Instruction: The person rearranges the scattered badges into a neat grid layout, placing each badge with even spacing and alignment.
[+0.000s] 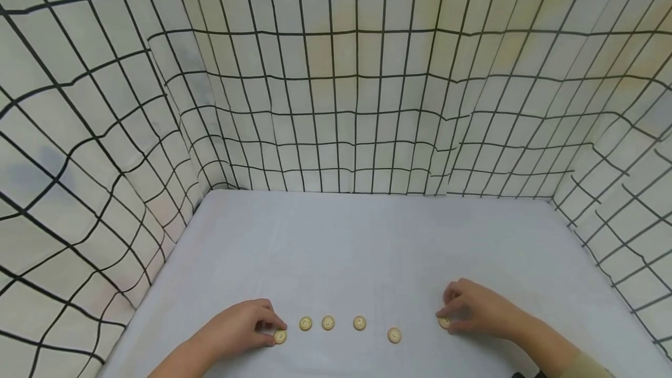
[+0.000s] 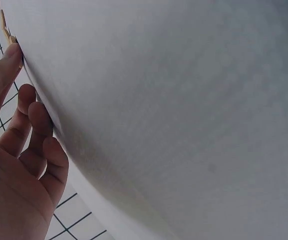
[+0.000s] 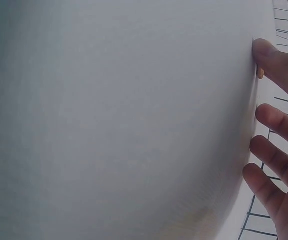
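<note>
Several round, pale yellow buttons lie in a loose row across the front of the white table [image 1: 336, 255]. At the row's left end, my left hand [image 1: 244, 326] pinches a button [image 1: 280, 336] between thumb and fingers, flat at the cloth. My right hand [image 1: 479, 311] pinches the rightmost button [image 1: 444, 322], partly hidden by the fingers. Between the hands lie a button [image 1: 305, 324], another button [image 1: 328, 322], a middle button [image 1: 359, 322] and a slightly nearer button [image 1: 394, 335]. The right wrist view shows the edge of a button [image 3: 260, 73] under my thumb.
White walls with a black grid [image 1: 336, 86] stand behind the table and on both sides. A small black object [image 1: 518, 375] shows at the bottom edge near my right forearm. The white cloth [image 1: 367, 232] stretches back to the rear wall.
</note>
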`<state>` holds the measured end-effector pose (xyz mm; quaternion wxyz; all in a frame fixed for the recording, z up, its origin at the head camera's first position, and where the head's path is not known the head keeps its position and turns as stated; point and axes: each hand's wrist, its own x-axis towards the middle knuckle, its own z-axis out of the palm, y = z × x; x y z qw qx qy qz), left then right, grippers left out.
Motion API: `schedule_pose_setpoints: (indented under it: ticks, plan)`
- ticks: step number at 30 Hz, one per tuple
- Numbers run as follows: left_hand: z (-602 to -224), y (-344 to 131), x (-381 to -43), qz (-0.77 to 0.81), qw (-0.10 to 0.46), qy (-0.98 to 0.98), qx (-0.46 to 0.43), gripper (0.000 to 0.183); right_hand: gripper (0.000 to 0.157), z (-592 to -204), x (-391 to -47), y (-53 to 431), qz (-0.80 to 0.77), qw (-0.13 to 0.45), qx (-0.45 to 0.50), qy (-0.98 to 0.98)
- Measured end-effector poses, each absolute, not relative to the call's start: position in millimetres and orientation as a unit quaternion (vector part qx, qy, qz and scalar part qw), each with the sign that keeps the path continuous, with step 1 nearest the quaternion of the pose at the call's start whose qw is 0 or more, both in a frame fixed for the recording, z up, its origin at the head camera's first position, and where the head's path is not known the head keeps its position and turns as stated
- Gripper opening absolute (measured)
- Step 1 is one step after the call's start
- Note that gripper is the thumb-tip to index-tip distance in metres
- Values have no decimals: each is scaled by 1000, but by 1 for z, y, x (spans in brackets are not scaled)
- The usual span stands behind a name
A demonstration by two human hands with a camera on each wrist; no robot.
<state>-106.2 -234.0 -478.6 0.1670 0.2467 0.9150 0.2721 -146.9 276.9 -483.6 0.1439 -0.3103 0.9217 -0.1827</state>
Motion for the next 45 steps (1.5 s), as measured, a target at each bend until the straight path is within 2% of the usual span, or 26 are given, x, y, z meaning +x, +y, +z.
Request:
schedule_pose_setpoints:
  ticks: [8,20,33,45]
  plan:
    - [-480,-236,-111,292,195,907,233,20,24,-486,-150,278,-187,148,-303,923]
    - [-478,-235,-111,284,204,907,233,20,26,-485,-165,268,-191,141,-319,918]
    - [-478,-235,-114,287,215,905,229,19,24,-485,-205,234,-184,124,-299,928]
    - [-475,-235,-113,286,214,906,228,19,23,-481,-243,195,-212,134,-272,929]
